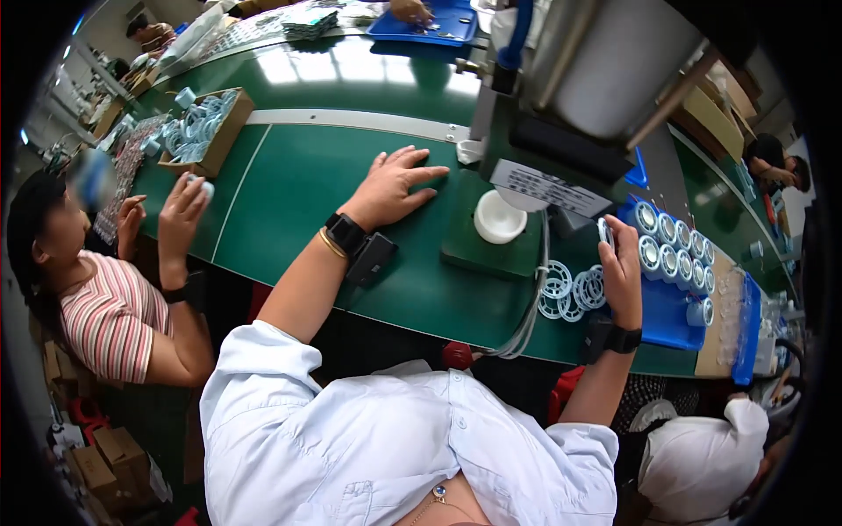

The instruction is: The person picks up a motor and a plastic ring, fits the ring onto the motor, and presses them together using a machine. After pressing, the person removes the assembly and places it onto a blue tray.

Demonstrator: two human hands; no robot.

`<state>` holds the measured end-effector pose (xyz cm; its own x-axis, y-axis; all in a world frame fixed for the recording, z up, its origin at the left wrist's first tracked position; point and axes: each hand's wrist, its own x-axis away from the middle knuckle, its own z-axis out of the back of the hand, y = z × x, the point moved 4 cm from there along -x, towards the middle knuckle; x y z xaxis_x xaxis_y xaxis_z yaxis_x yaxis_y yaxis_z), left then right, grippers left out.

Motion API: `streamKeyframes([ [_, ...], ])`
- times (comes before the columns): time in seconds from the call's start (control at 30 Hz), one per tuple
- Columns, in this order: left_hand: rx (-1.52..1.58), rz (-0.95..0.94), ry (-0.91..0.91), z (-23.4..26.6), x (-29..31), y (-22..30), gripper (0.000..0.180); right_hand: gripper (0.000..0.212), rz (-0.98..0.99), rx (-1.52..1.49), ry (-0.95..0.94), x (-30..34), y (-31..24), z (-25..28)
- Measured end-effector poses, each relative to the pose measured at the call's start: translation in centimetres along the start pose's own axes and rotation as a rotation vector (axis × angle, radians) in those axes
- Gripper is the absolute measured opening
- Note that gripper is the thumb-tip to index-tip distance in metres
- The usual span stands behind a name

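My left hand (395,188) lies flat on the green tabletop (324,175), fingers spread and holding nothing. Over by the blue tray (660,326), my right hand (621,267) pinches a small round light-blue part (605,232), seen nearly edge-on. Between my hands stands a bench press (561,149) with a white cup-shaped fixture (500,216) on its green base; the cup looks bare inside. Several light-blue rings (568,291) lie loose on the table, just left of my right wrist. Rows of round light-blue parts with metallic rims (667,231) fill much of the tray.
Grey cables (537,298) hang from the press over the table's front edge. At the far left is a cardboard box of light-blue parts (200,131). A co-worker in a striped shirt (114,316) sits at my left, holding a small part. Another blue tray (424,22) lies across the bench.
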<state>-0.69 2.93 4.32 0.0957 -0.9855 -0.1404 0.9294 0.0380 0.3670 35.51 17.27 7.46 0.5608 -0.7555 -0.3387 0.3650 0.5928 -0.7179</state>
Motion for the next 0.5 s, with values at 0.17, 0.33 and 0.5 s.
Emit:
streamKeyframes([
  [0.17,0.071,-0.014,0.132,-0.5,-0.4,0.7,0.027,0.039,-0.018,-0.046,-0.033,0.7,1.4,0.7],
  [0.33,0.115,-0.002,0.218,0.1,0.7,0.8,0.018,0.039,-0.023,-0.128,0.003,0.3,0.3,0.1],
  [0.5,-0.174,-0.057,0.315,4.6,4.4,-1.5,0.02,0.04,-0.045,-0.165,0.031,0.3,1.3,0.2],
])
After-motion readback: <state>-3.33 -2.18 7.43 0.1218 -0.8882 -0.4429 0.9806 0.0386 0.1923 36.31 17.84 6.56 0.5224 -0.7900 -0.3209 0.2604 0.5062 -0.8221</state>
